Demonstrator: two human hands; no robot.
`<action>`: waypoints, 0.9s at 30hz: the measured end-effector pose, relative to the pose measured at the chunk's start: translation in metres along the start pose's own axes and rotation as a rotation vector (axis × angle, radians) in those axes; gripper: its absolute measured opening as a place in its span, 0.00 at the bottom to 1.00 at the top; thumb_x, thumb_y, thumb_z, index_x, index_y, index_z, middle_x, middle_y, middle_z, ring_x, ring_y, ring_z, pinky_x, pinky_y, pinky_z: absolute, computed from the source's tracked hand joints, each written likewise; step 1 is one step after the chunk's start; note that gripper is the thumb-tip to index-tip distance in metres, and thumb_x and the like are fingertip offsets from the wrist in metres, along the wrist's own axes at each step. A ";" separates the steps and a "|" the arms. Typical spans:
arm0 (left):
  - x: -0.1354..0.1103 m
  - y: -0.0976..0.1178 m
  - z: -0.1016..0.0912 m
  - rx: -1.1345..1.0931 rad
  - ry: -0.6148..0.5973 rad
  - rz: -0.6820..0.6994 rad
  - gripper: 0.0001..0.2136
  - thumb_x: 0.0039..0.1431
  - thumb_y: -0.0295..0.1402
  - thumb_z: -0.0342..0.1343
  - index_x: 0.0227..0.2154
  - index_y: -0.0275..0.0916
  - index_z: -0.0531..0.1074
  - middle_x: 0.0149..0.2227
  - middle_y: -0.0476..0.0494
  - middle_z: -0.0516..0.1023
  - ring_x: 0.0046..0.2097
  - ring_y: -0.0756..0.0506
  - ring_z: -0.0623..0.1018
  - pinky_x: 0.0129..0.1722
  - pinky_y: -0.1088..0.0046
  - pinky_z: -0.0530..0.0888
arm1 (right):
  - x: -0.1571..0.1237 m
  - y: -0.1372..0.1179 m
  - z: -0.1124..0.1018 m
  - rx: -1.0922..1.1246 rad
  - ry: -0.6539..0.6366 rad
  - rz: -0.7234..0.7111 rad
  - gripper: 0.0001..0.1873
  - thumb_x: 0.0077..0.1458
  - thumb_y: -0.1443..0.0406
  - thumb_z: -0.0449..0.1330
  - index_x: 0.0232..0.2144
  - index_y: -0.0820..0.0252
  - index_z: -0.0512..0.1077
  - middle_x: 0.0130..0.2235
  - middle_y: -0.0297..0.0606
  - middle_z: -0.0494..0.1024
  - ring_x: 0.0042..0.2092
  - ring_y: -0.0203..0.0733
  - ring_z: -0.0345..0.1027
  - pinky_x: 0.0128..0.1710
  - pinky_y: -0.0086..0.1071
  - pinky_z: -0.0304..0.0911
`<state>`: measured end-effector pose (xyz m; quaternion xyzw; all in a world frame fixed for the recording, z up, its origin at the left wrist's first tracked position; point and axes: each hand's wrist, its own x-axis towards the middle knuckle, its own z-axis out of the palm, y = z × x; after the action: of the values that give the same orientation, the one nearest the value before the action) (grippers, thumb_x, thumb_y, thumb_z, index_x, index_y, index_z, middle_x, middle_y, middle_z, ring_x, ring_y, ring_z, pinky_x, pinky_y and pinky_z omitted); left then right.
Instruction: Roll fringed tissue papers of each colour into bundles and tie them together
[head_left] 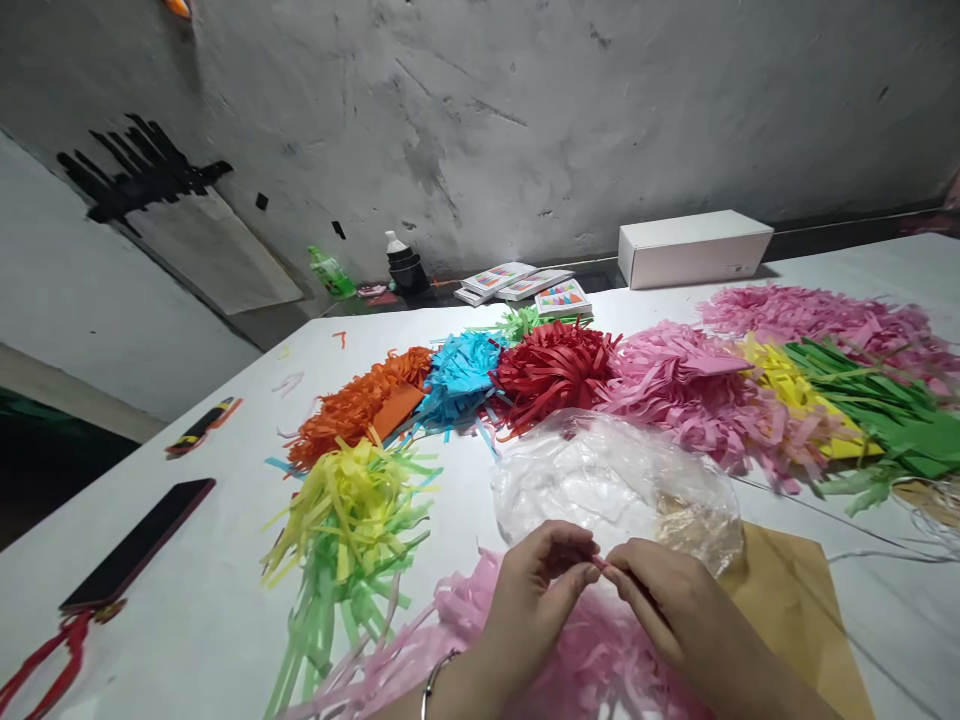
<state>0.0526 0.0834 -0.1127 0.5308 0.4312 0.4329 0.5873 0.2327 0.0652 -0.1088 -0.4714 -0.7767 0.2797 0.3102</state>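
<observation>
Low in the view, my left hand (534, 590) and my right hand (671, 585) meet fingertip to fingertip. Both pinch a small twisted piece of pink paper (599, 562) between thumb and fingers. Below them lies a heap of pink fringed tissue paper (465, 605), partly hidden by my hands and forearms; whether the pinched piece joins it cannot be seen. Just beyond my fingers is a clear plastic bag (577, 480). A brown paper sheet or envelope (795, 610) lies under the right forearm. Yellow fringed paper (349, 510) and light green strips (315, 600) are left of my hands.
Orange (360, 405), blue (461, 375), red (559, 370), pink (675, 380) and dark green (870, 390) fringed bundles line the white table. A phone (139, 545), red-handled scissors (56, 660) and a utility knife (201, 428) lie left. A white box (694, 250) stands behind.
</observation>
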 end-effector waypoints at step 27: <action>-0.014 0.041 -0.016 0.672 -0.236 0.481 0.08 0.65 0.27 0.48 0.38 0.37 0.74 0.36 0.38 0.78 0.38 0.44 0.77 0.40 0.69 0.73 | -0.004 0.004 -0.002 -0.079 0.057 -0.256 0.10 0.67 0.60 0.51 0.38 0.54 0.71 0.34 0.36 0.79 0.35 0.40 0.75 0.32 0.29 0.68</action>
<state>0.0318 0.0768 -0.0720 0.8238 0.3421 0.3294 0.3096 0.2374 0.0633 -0.1112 -0.3882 -0.8317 0.1937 0.3466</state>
